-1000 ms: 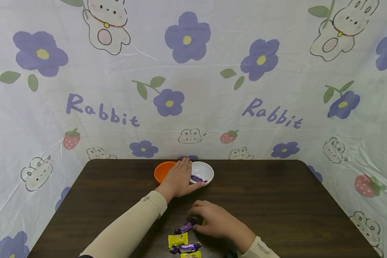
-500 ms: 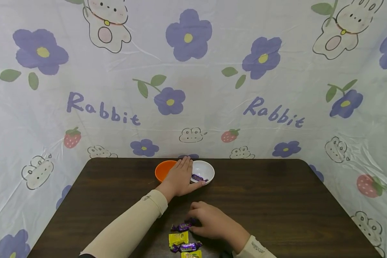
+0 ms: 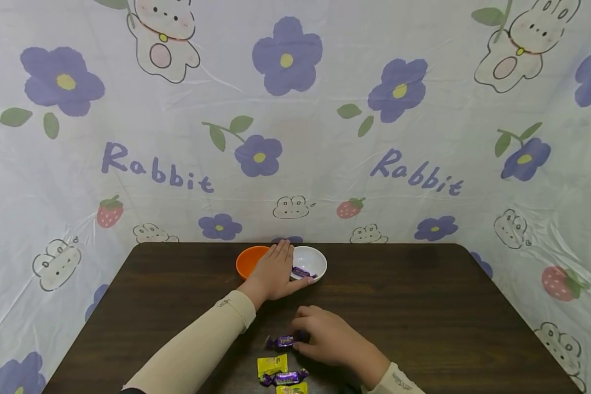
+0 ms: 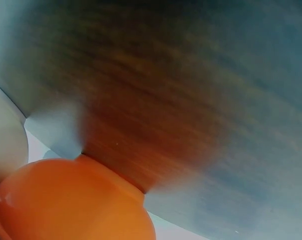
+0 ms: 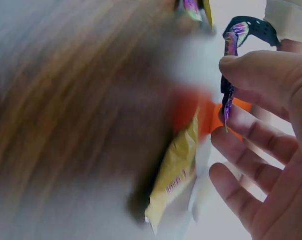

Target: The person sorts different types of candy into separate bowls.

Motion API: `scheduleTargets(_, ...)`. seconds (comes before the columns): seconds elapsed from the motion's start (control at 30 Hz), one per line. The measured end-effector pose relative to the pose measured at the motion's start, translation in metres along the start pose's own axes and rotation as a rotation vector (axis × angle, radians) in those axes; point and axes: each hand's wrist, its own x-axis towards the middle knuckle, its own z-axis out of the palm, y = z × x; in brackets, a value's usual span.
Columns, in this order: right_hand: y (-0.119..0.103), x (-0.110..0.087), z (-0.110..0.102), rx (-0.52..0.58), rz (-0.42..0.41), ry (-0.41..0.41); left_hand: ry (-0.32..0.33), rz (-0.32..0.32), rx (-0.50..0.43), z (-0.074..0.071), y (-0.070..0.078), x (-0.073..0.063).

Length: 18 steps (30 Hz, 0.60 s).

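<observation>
My left hand (image 3: 272,273): fingers straight, laid across the orange bowl (image 3: 248,261) and white bowl (image 3: 316,259) | my right hand (image 3: 327,336): thumb and finger pinch a purple-wrapped candy (image 3: 283,342)

The sweet bowl (image 3: 313,257) stands near the far edge of the worktop (image 3: 399,312), a sweet (image 3: 301,272) lying in it. Just left of the sweet bowl is a second bowl (image 3: 248,262); across both lies my left hand (image 3: 273,275). Before the sweet bowl, my right hand (image 3: 327,336) pinches another sweet (image 3: 284,342). Farther in front, slightly left, lie three more sweets (image 3: 272,365). Behind it hangs a cloth (image 3: 320,186).
</observation>
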Motion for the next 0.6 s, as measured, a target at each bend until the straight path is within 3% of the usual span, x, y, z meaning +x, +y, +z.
scheduleTargets(0.3,0.012,-0.018,-0.011,0.057,0.043,0.083,-0.007,-0.006,-0.035,-0.006,0.002,-0.003)
scheduleTargets(0.6,0.026,-0.035,-0.021,0.03,0.099,0.178,-0.001,-0.007,-0.035,-0.006,0.002,-0.002)
